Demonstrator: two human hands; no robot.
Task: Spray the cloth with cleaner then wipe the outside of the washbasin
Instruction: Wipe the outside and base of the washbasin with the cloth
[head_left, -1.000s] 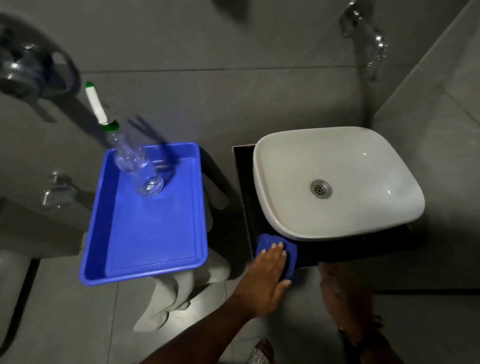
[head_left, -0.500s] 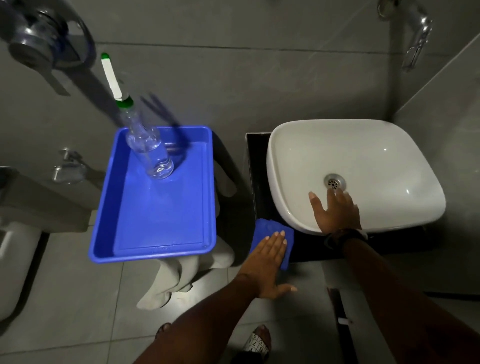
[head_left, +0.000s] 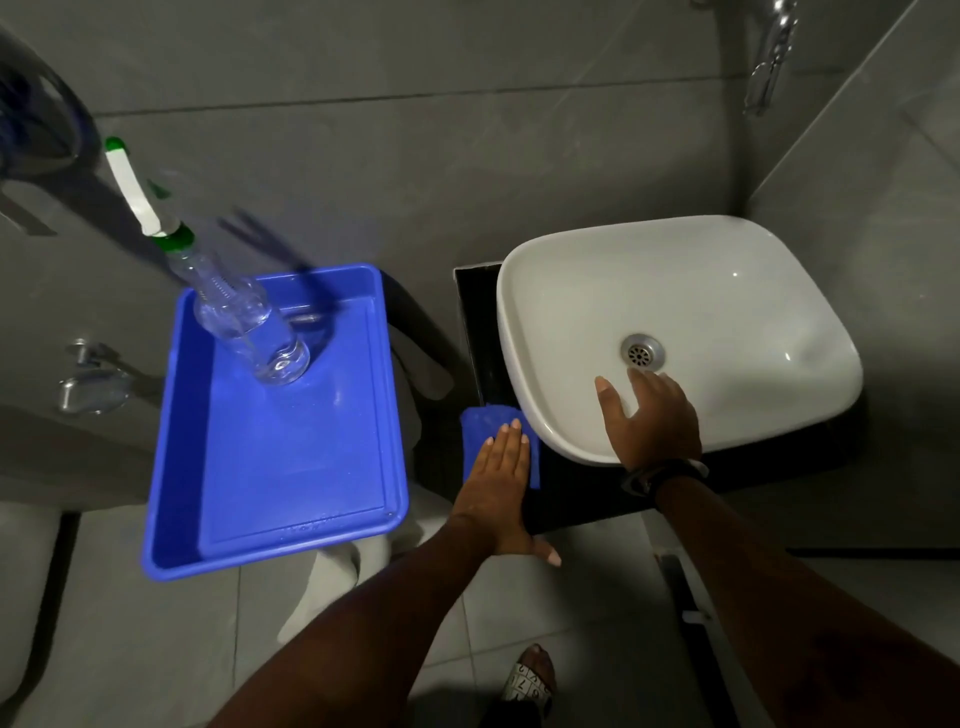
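Tray (head_left: 291, 499) w/ spray bottle (head_left: 249, 332) left of washbasin (head_left: 571, 322).

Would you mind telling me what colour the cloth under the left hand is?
The cloth is blue, much like the tray; the head view shows it.

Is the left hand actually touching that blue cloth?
Touching. The head view shows the left hand lying flat on the blue cloth, fingers overlapping it, pressing it against the washbasin's outer side.

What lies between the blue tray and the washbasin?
In the head view, between the blue tray and the washbasin: the blue cloth under the left hand, on the black counter.
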